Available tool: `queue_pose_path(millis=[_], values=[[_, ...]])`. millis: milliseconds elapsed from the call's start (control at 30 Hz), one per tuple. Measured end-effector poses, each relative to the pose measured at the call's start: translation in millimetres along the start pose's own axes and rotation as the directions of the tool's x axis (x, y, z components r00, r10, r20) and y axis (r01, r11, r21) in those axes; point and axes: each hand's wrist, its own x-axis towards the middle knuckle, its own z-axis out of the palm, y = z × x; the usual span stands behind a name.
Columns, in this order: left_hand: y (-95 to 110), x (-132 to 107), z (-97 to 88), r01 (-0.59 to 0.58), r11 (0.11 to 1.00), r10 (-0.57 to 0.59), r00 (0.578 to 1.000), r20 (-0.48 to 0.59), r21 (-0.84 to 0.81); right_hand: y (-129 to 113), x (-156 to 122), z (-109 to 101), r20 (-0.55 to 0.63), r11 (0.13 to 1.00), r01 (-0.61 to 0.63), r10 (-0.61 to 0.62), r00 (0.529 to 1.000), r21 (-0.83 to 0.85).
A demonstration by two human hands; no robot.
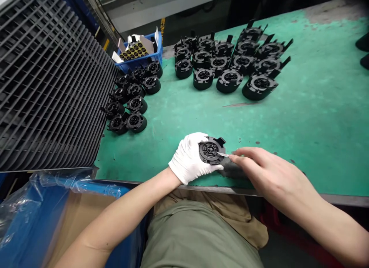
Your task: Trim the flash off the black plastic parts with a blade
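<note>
Up and to the left of the grip, well apart from it, a blue bin [138,64] holds a dark sheet of yellowish round dots [134,50] and some white scraps. Down and to the left of it, below the table level, stands a cardboard box [77,218] lined with blue-tinted plastic film [17,214]; its inside shows only bare board from here.

The gloved left hand [188,158] is closed around a round black part [211,150] and holds it face-up, just beyond the near table edge [230,190]. The bare right hand [259,168] pinches a thin pale tool [222,154], possibly a small blade, though it is too small to be sure. Its tip touches the right side of the part's face.

The green table [317,118] lies open to the right of the grip and straight ahead of it. Far ahead is a cluster of larger black parts [230,64]. To the upper left is a double row of smaller black parts [131,100]. Left of those, a stack of grey slatted trays [49,79] walls off that side.

The held part is matt black and disc-shaped, with concentric rings, short spokes around a central hole, and a small tab jutting from its upper right rim.
</note>
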Motion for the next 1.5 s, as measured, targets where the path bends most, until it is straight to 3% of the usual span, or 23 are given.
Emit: queue_pose_path(millis=[67,233,333,567,833,1067,1200,1333,1500], values=[[1.5,0.3,-0.9,0.020,1.000,-0.020,1.000,0.011,0.010,0.0,4.3,0.4,0.004,0.998,0.043,-0.043,0.999,-0.048],[4.0,0.8,-2.5,0.104,0.994,-0.102,0.993,0.054,-0.031,2.0,18.1,-15.3,-0.051,0.951,0.274,-0.283,0.958,-0.143],[5.3,2.9,-3.8,0.109,0.991,-0.105,0.993,0.055,-0.076,1.8,27.1,-21.7,-0.070,0.932,0.330,-0.343,0.937,-0.152],[9.8,4.2,-5.7,0.141,0.989,-0.137,0.988,0.074,-0.044,3.8,36.9,-21.2,-0.079,0.918,0.372,-0.384,0.920,-0.134],[10.5,10.7,-8.2,0.147,0.989,-0.144,0.980,0.138,-0.010,23.3,34.6,-8.0,-0.082,0.930,0.364,-0.368,0.926,-0.061],[10.9,11.4,-9.5,0.157,0.987,-0.153,0.979,0.137,-0.017,25.1,33.2,-5.0,-0.068,0.914,0.391,-0.399,0.914,-0.112],[11.0,12.0,-9.3,0.127,0.992,-0.123,0.983,0.138,-0.015,24.2,34.2,-7.7,-0.081,0.925,0.369,-0.376,0.923,-0.089],[10.5,12.8,-10.6,0.087,0.996,-0.089,0.985,0.149,0.020,27.6,37.4,-9.0,-0.017,0.929,0.370,-0.371,0.929,-0.025],[6.4,9.3,-10.4,0.074,0.997,-0.070,0.990,0.124,-0.023,32.9,39.9,-3.1,-0.090,0.912,0.404,-0.409,0.908,-0.064]])
